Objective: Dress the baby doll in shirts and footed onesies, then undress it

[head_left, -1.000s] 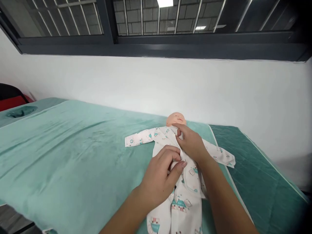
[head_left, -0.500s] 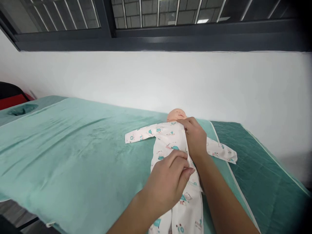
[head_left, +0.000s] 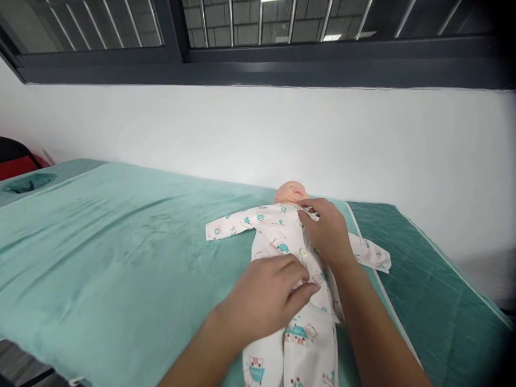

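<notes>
Below the doll's head (head_left: 291, 191), the printed garment (head_left: 276, 231) is laid, its front drawn less far across than half a second ago; it is judged loose. The right hand (head_left: 328, 228) is placed nearest the head, the left hand (head_left: 264, 298) lower; whether fabric is pinched by either cannot be told.

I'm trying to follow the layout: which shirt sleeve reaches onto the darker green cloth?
The sleeve at picture right; its cuff lies over the darker cloth, the other sleeve wholly on the lighter cloth.
</notes>
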`<action>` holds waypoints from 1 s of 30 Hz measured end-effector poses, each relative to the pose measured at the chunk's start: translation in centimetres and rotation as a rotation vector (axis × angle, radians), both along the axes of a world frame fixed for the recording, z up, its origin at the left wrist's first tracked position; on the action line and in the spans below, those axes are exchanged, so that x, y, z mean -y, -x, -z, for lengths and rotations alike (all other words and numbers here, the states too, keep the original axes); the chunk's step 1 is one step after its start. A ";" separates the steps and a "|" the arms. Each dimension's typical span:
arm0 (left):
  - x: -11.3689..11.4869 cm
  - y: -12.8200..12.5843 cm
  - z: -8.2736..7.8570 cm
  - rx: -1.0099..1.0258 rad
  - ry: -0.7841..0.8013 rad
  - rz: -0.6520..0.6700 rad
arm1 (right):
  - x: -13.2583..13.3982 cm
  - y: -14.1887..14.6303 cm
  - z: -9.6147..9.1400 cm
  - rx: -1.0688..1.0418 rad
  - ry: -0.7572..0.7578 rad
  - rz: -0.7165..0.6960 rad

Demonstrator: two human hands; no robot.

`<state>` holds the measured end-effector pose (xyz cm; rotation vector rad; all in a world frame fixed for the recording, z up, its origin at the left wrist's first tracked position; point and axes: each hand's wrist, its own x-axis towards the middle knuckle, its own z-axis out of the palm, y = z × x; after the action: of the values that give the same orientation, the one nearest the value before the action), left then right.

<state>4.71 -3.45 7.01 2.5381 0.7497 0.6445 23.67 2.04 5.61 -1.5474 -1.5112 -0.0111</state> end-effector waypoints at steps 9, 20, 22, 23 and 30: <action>-10.9 -3.5 -1.5 0.298 0.128 -0.323 | -0.3 -0.8 0.0 -0.194 0.218 0.089; -12.6 -6.6 0.7 0.270 0.164 -0.372 | -1.0 -1.7 0.4 -0.338 0.318 0.048; -12.6 -6.9 0.6 0.363 0.089 -0.394 | -1.1 -1.8 0.6 -0.468 0.277 0.006; -12.7 -7.1 0.5 0.398 0.053 -0.399 | -1.2 -1.7 0.7 -0.547 0.247 -0.017; -13.5 -7.0 1.7 0.463 0.301 -0.347 | -2.0 -1.4 2.1 -0.801 0.212 -0.174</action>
<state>11.73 10.09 5.33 1.8995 1.0279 1.0913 25.11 4.03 3.48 -1.3283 -1.0032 0.7977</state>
